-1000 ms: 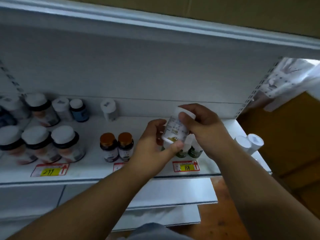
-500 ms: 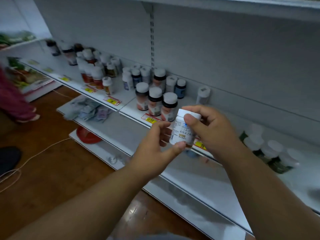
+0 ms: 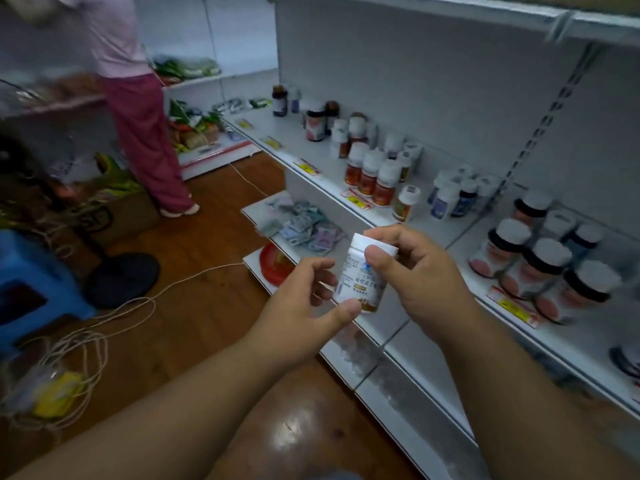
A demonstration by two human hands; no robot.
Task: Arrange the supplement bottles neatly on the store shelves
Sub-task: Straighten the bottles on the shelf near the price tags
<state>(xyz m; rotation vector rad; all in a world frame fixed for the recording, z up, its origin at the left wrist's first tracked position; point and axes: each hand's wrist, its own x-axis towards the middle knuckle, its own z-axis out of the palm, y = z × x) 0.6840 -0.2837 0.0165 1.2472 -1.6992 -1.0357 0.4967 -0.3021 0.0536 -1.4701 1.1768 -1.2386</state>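
Head view: white bottle (image 3: pixel 363 271) held out in front of the shelf (image 3: pixel 408 220), off it, over the floor. Left hand (image 3: pixel 304 299) pinching the lower body between thumb and fingers; right hand (image 3: pixel 415 271) curled round the cap end, thumb across the front. Both hands clamped on the same bottle, label turned up toward the camera, as if being read.

On the shelf: groups already standing upright. Red-label bottles (image 3: pixel 370 174) in a tight cluster, blue-label bottles (image 3: pixel 453 199) beside them, big dark-collared jars (image 3: pixel 540 268) to the right in rows. One lone bottle (image 3: pixel 405 202) out front near the edge, apart from any group. Price tags (image 3: pixel 356 199) along the shelf lip. Farther down, a few brown bottles (image 3: pixel 315 119), loosely spaced.

Judged partway done: most stock grouped, held bottle not yet placed, matching group not identifiable from here. Left to do: find its spot, set it down, tidy the stray one and the loose far end.
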